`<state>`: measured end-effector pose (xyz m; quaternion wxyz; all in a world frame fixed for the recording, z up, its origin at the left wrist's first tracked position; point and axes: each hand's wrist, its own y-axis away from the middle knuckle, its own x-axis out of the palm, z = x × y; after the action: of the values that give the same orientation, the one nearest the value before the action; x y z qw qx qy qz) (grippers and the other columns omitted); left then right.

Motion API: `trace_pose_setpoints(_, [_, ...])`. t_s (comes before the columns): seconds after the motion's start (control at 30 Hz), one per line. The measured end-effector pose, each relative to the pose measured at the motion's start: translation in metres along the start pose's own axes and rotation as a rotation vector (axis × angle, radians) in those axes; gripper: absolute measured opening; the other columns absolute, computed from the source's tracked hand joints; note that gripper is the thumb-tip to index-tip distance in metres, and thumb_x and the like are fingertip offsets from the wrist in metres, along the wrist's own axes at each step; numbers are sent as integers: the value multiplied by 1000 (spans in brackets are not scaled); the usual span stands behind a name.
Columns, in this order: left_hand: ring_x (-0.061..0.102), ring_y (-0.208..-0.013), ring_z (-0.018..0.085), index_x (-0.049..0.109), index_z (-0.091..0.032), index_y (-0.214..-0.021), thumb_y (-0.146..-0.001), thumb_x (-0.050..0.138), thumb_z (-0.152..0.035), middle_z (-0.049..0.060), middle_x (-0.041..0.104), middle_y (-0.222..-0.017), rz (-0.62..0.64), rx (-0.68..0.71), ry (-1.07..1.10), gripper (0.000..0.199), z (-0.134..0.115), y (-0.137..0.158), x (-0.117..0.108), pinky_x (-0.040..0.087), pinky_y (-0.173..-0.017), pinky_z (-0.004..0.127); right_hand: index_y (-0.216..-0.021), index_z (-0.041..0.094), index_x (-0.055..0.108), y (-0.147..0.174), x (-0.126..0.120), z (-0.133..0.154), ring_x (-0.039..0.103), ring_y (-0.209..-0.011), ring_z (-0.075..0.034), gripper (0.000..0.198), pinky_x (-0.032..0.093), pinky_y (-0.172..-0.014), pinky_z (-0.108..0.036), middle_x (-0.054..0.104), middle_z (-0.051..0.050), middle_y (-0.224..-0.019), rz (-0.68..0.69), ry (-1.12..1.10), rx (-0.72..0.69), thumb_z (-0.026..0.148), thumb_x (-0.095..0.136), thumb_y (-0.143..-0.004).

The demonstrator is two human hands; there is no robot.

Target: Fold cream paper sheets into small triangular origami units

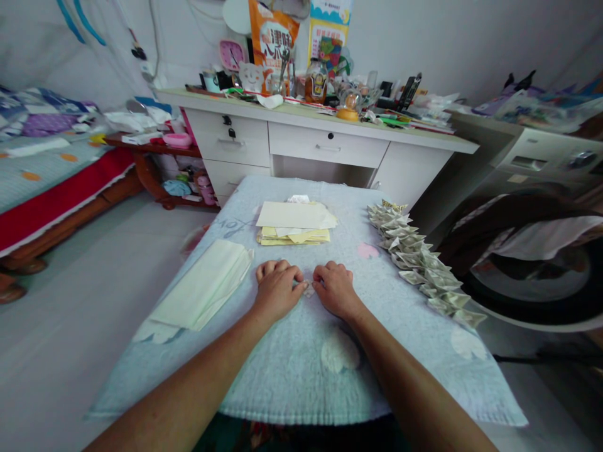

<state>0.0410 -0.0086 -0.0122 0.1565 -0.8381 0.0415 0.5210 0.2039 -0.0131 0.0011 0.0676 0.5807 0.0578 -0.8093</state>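
Observation:
Between my two hands, near the middle of the cloth-covered table (292,376), is a small piece of folded paper (309,289), mostly hidden by the fingers. My left hand (280,285) pinches its left side with thumb and forefinger. From the right, my right hand (333,285) grips the other side with curled fingers. Just beyond the hands lies a stack of cream and yellow paper sheets (294,215). To the left is a pile of pale green paper (202,282). Folded paper pieces with pointed tips (414,251) stand in rows along the right side.
Behind the table stands a white desk (235,135) crowded with a jar (315,81), an orange bag (273,44) and a pink clock (232,55). A washing machine (541,157) with its door open is at the right. A bed (61,163) is at the left.

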Motion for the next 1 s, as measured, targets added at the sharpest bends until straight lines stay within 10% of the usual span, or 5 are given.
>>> trace_pose_setpoints(0.8, [53,-89,21,62,-22,-101,-80,58,-23,0,64,-81,91,129,321,22,1,-1,-12,35,-86,36,-91,20,56,9,-3,-3,45,-93,-20,11,32,-81,-31,54,-4,-96,-63,-260,-201,26,61,-82])
trace_pose_setpoints(1.0, [53,-83,18,65,-19,-81,-82,55,-27,0,61,-76,125,141,485,12,3,-2,-21,39,-82,32,-93,19,53,9,-6,-2,50,-86,-16,15,37,-80,-29,57,-1,-88,-57,-556,-270,15,57,-79])
